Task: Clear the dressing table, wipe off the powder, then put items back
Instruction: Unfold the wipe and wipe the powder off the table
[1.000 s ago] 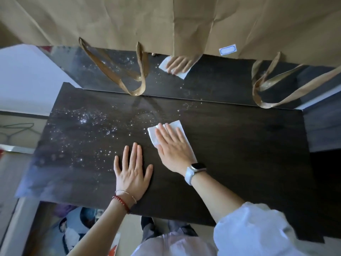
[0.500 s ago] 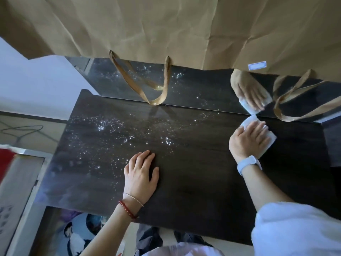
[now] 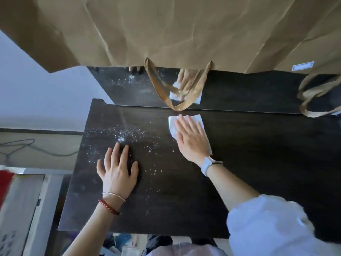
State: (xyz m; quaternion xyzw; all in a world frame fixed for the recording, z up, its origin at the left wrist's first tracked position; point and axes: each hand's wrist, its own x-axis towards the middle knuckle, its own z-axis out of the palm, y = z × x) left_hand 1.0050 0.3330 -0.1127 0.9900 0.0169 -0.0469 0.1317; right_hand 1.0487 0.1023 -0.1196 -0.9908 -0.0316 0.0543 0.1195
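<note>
The right hand (image 3: 191,141) is pressing a white wipe (image 3: 200,124) flat, fingers straight, near the desk's (image 3: 258,163) back edge. The left hand (image 3: 118,170) is resting spread. Right side looks clean; powder (image 3: 129,135) is lying leftward, items not returned.

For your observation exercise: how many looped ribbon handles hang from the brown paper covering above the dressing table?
2. One ribbon handle hangs near the middle, above the wipe; the other ribbon handle hangs at the far right, partly cut off by the frame. More may lie out of view.
</note>
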